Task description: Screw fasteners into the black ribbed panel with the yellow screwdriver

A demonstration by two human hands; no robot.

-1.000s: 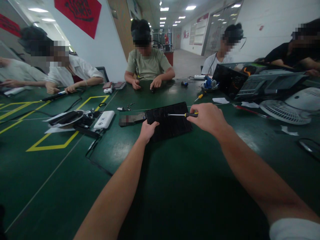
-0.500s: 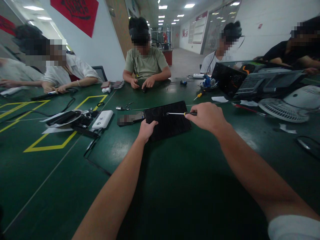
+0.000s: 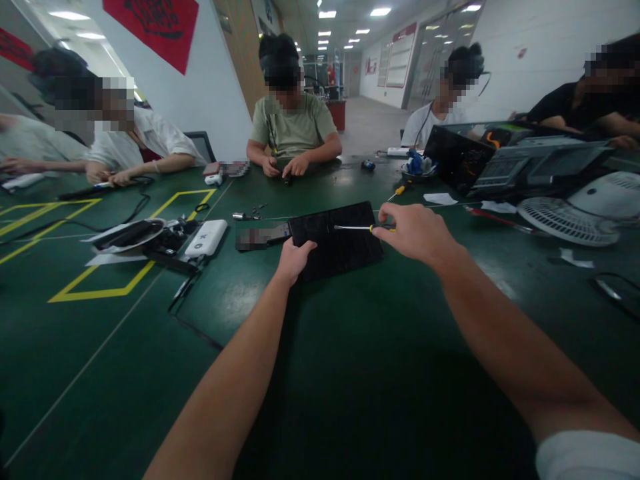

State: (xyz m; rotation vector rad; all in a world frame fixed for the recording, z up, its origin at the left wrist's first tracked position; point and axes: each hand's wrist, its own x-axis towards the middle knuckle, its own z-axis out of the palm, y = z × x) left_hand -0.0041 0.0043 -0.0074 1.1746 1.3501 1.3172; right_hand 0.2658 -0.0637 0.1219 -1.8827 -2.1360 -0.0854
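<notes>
A flat black panel [image 3: 340,243] lies on the green table [image 3: 350,373] in front of me. My left hand [image 3: 294,260] grips its near left corner, fingers curled over the edge. My right hand [image 3: 415,232] is closed round a screwdriver [image 3: 357,228] with a yellow and black handle; the thin metal shaft points left and its tip rests over the panel's upper middle.
A white power bank [image 3: 206,238] and a heap of black parts [image 3: 145,241] lie to the left, small screws [image 3: 250,215] behind the panel. A white fan [image 3: 570,220] and open devices [image 3: 505,163] stand at the right. Several other people sit around the table.
The view has shifted slightly. My right hand has turned a little on the screwdriver handle, which stays over the panel. My left hand keeps its hold on the corner.
</notes>
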